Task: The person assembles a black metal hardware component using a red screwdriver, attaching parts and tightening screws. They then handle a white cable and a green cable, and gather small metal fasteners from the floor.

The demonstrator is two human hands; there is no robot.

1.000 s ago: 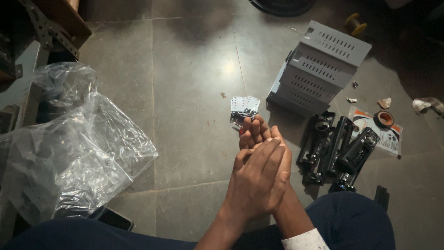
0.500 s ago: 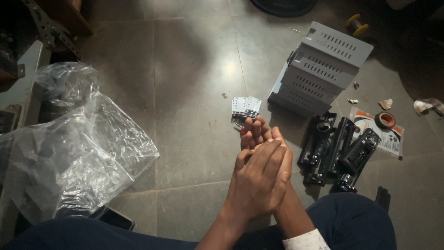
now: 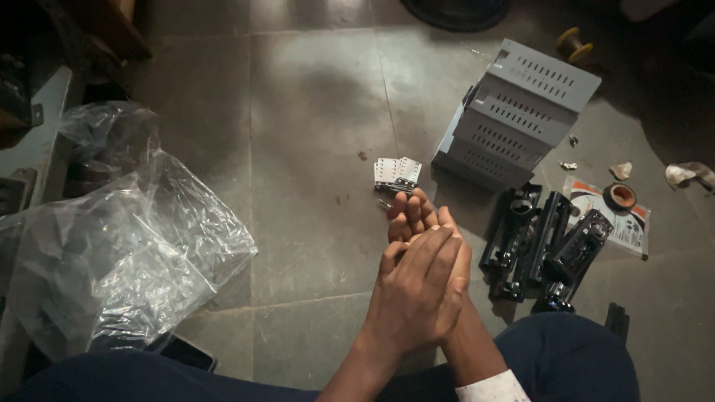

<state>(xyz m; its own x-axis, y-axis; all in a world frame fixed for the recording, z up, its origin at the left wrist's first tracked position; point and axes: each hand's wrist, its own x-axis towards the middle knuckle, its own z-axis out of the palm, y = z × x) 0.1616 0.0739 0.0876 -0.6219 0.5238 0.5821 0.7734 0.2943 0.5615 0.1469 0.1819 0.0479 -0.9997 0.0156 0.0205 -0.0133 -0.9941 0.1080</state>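
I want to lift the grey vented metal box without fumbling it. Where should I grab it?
Probably by its two long plain edges, coming from above with both hands. The grey vented box lies tilted against the floor, wide and slotted, so one hand likely won't span it.

I'm sitting on the floor (image 3: pixel 313 149) of what looks like a small repair or assembly workshop, not a home room. The ground is bare grey stone slabs, dusty and stained. Far right stands a stack of grey vented metal casings (image 3: pixel 514 115); near right lie black plastic parts (image 3: pixel 547 249), a tape roll (image 3: pixel 619 196) and a wire spool (image 3: pixel 574 43). Loose screws and scraps (image 3: pixel 570 152) dot the floor. On the left are crumpled clear plastic bags (image 3: pixel 126 260).
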